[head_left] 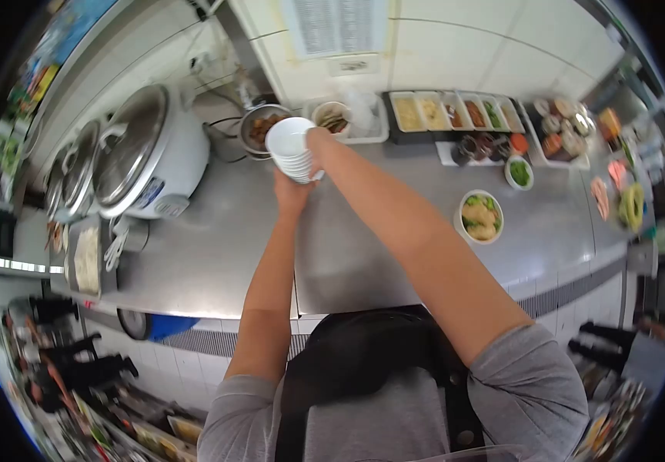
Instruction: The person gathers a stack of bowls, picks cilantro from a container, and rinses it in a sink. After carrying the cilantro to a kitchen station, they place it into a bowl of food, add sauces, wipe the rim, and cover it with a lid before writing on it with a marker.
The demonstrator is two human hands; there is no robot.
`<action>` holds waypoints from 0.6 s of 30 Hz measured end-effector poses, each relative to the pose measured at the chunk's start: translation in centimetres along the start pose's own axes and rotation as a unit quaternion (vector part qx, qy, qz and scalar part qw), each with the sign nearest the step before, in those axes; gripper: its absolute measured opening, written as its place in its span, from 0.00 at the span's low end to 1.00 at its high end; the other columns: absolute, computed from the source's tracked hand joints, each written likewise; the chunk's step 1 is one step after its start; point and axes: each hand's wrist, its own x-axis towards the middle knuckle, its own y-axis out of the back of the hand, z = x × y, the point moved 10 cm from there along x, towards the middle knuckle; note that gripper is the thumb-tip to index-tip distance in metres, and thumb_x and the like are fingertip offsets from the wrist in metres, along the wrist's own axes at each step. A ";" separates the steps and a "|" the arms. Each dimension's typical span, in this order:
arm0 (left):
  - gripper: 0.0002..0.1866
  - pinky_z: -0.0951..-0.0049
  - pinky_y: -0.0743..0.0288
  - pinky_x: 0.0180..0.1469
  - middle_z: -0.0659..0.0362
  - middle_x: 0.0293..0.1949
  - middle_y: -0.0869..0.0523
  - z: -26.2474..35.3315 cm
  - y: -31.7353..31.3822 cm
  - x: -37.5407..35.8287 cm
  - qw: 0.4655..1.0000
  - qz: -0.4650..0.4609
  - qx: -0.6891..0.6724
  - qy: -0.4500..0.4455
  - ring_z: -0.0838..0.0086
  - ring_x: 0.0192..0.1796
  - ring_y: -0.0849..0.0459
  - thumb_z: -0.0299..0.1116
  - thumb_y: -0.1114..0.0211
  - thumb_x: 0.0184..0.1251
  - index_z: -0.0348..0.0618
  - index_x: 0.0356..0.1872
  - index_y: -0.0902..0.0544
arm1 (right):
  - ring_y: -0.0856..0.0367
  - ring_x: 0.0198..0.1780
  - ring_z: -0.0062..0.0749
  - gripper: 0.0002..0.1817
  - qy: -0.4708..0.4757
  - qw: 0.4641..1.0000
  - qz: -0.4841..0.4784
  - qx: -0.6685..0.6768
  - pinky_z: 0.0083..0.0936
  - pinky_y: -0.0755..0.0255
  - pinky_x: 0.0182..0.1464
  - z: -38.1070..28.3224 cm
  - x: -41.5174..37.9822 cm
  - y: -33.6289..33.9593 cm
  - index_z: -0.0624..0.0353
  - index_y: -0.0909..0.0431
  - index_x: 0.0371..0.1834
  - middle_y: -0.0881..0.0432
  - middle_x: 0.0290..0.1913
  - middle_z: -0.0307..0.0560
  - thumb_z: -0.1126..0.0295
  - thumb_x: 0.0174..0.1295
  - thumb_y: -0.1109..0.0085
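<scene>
A stack of white bowls [290, 145] is tilted above the back of the steel counter, its open top facing me. My left hand [292, 191] closes round the lower end of the stack. My right hand [319, 151] grips its right side near the upper rim; the fingertips are partly hidden. Just behind the stack are a metal bowl of brown chunks [259, 129] and a white tray [379, 127] with a round container of food. To the right, apart from both hands, a white bowl [479, 217] holds pale pieces and greens.
Large rice cookers [148, 146] line the left side, with a metal pan of white food [86, 254] before them. A divided topping tray [456, 112] stands along the wall. Near it are a small bowl of chopped greens [519, 173] and a bin of jars [563, 135]. Other people [78, 366] stand behind.
</scene>
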 end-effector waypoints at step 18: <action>0.39 0.67 0.27 0.56 0.50 0.63 0.28 4.4 -11.4 -15.1 0.970 -0.181 -0.153 0.059 0.64 0.57 0.25 0.31 0.31 0.66 0.41 0.74 0.41 | 0.26 0.65 0.36 0.32 0.199 0.965 -0.152 0.078 0.41 0.32 0.64 17.4 -30.5 14.2 0.58 0.29 0.69 0.24 0.66 0.47 0.44 0.73 0.49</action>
